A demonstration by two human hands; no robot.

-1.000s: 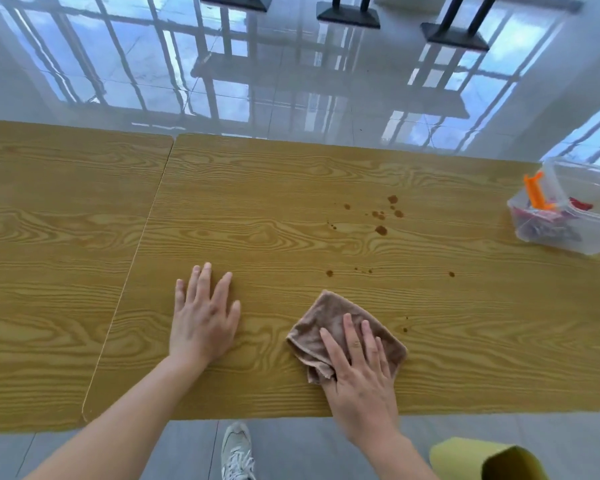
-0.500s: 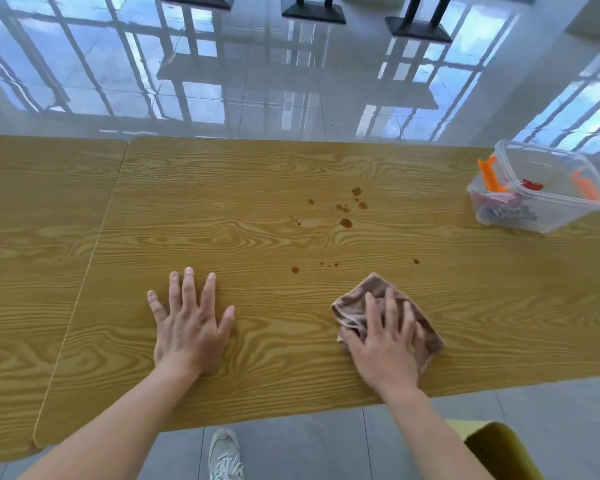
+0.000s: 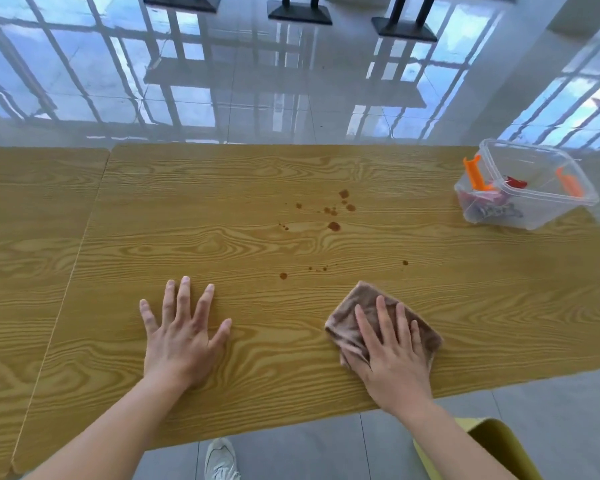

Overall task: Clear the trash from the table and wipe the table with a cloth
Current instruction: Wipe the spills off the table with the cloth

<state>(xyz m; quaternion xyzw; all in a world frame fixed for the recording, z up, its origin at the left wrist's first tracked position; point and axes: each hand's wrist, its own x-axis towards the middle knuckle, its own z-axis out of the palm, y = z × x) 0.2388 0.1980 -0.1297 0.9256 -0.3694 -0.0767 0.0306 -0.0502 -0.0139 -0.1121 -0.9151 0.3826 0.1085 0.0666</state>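
A folded brown cloth (image 3: 361,306) lies on the wooden table (image 3: 257,244) near its front edge. My right hand (image 3: 392,355) presses flat on top of it, fingers spread. My left hand (image 3: 181,334) rests flat on the bare table to the left, fingers apart, holding nothing. Brown stains (image 3: 333,226) dot the table beyond the cloth, with smaller drops (image 3: 283,275) closer to it. A clear plastic bin (image 3: 523,185) with orange clips holds trash at the table's far right corner.
A second wooden table (image 3: 25,258) abuts on the left. A yellow bin (image 3: 492,441) stands on the floor at the lower right. My white shoe (image 3: 220,459) shows below the table edge. Black table bases (image 3: 298,13) stand on the glossy floor beyond.
My right hand has slid the cloth to the right along the table's front. The view has shifted right, bringing more of the plastic bin in. My left hand stays flat.
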